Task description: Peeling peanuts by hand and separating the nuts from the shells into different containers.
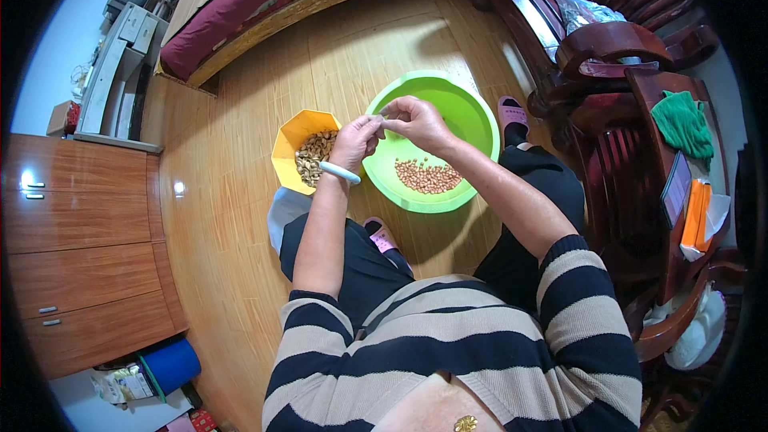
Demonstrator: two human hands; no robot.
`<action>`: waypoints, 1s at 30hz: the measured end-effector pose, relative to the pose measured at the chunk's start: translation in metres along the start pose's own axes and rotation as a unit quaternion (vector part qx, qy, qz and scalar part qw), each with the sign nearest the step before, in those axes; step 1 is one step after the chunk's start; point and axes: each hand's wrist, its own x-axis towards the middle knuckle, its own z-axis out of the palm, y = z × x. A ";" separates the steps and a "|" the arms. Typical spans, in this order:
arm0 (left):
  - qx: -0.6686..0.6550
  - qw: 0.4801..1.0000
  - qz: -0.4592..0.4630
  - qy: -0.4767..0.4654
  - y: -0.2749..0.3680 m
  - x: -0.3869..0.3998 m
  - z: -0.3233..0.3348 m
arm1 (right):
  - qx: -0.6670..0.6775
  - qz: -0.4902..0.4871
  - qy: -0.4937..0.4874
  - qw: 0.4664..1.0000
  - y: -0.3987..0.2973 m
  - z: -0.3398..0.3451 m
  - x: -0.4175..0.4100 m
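My left hand (356, 140), with a pale bangle (339, 172) at its wrist, meets my right hand (418, 124) fingertip to fingertip. Their thumbs and fingers pinch a small pale thing (383, 120), mostly hidden, perhaps a peanut. Both hands are above the left side of a round green plastic basin (480, 126). Reddish-brown peanut kernels (427, 176) lie spread on the basin's near floor. Left of it, partly behind my left hand, is a yellow angular bin (287, 138). Tan peanut shells (313, 156) fill its bottom; whether they are whole or empty I cannot tell.
My slippered feet flank the basin on the wood-look floor (222, 216). A dark wooden bench (516, 6) and a side table (642, 90) with a green cloth (683, 126) stand right. A bed (252, 42) is ahead; wooden cabinets (78, 192) are left.
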 end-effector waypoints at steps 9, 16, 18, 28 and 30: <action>-0.018 0.994 0.041 0.097 -0.009 0.003 0.012 | -0.064 -0.046 0.002 0.997 -0.009 0.001 -0.004; -0.070 0.994 0.038 0.068 -0.016 0.005 0.017 | -0.021 -0.036 0.026 0.999 -0.006 0.001 -0.004; -0.094 0.993 0.036 0.067 -0.020 0.006 0.017 | -0.046 -0.046 0.050 0.997 -0.002 0.005 -0.007; -0.167 0.981 0.036 0.092 -0.020 0.009 0.019 | 0.142 -0.008 0.083 0.986 0.013 0.010 -0.005; -0.166 0.982 0.049 0.080 -0.017 0.009 0.017 | 0.181 0.000 0.071 0.981 0.013 0.008 -0.002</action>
